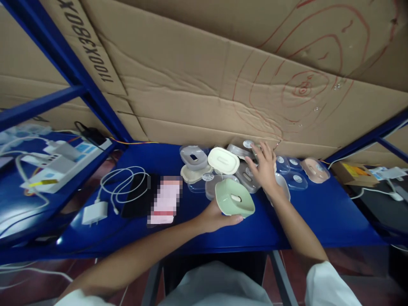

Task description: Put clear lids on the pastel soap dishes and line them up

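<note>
My left hand (214, 217) grips a light green plastic box (234, 199) with rounded corners and an oval slot in its base. It is held above the front of the blue shelf, its hollow side tilted up. My right hand (264, 163) reaches over the pile behind it, fingers apart. Under and beside those fingers lie a grey piece (247, 177) and a clear lid with a white round sticker (247, 144). Left of them rests a cream oval piece (223, 160). Whether my right fingertips touch anything, I cannot tell.
More grey pieces (193, 158), clear lids (296, 180) and a pinkish box (315, 170) lie along the cardboard wall (178, 85). To the left are a phone with a blurred screen (165, 199), a dark flat device (138, 197) and a white charger (94, 212) with coiled cable.
</note>
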The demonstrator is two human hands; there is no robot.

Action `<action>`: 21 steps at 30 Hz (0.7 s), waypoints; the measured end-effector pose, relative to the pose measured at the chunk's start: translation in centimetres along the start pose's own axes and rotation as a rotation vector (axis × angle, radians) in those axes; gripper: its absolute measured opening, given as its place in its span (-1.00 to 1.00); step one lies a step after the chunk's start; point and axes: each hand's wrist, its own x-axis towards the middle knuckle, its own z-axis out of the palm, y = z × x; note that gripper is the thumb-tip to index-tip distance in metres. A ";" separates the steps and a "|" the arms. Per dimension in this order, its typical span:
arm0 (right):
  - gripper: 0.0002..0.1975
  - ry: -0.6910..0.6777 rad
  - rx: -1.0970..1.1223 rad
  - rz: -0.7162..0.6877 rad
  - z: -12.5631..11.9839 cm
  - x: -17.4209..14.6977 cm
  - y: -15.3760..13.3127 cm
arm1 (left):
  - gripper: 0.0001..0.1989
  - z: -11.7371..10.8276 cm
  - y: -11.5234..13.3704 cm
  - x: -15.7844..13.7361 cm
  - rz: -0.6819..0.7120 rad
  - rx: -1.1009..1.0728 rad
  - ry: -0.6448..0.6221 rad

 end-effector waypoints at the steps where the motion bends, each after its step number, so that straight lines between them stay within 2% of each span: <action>1: -0.47 0.019 0.017 0.011 -0.2 -0.1 -0.5 | -0.40 0.0 0.3 0.2 0.022 -0.012 0.029; 3: -0.52 -0.007 0.188 -0.029 -1.0 -1.0 -1.8 | -0.37 0.0 0.9 0.6 0.075 -0.041 0.102; 6: -0.46 -0.299 0.544 -0.182 -2.3 -3.0 -4.3 | -0.29 -0.3 1.7 1.4 0.147 -0.094 0.230; 8: -0.45 -0.451 0.600 -0.238 -2.6 -4.0 -5.7 | -0.29 -0.7 2.0 1.9 0.170 -0.111 0.296; 9: -0.48 -0.477 0.584 -0.243 -2.4 -4.3 -6.2 | -0.31 -0.9 2.0 2.1 0.171 -0.113 0.314; 13: -0.59 -0.404 0.597 -0.161 -1.6 -4.9 -6.3 | -0.36 -1.3 1.6 2.2 0.122 -0.117 0.316; 16: -0.58 -0.217 0.588 -0.055 -1.9 -4.8 -5.4 | -0.32 -1.0 1.9 1.8 0.113 -0.091 0.294; 18: -0.60 -0.082 0.468 -0.044 -2.2 -4.0 -5.0 | -0.27 -1.1 2.7 1.7 0.109 -0.044 0.318; 19: -0.61 -0.056 0.377 -0.070 -2.4 -3.3 -4.9 | -0.27 -1.5 3.3 1.8 0.099 -0.024 0.356; 21: -0.61 -0.112 0.183 -0.154 -2.2 -1.4 -4.8 | -0.31 -2.9 4.7 2.2 0.074 -0.015 0.478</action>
